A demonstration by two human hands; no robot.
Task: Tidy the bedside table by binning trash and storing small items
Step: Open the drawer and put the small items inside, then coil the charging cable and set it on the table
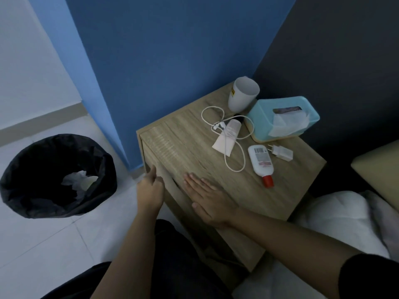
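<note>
Bin (26, 160) holding tissues (77, 180), probably, tissue box (265, 117) stocked

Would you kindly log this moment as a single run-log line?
left hand: at drawer front edge | right hand: flat on bedside table | cable, tube, bottle, plug: on top | bin: holds crumpled tissue

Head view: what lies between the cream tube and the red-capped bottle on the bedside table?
One strand of the white cable runs between the tube and the bottle. The head view shows it plainly.
</note>
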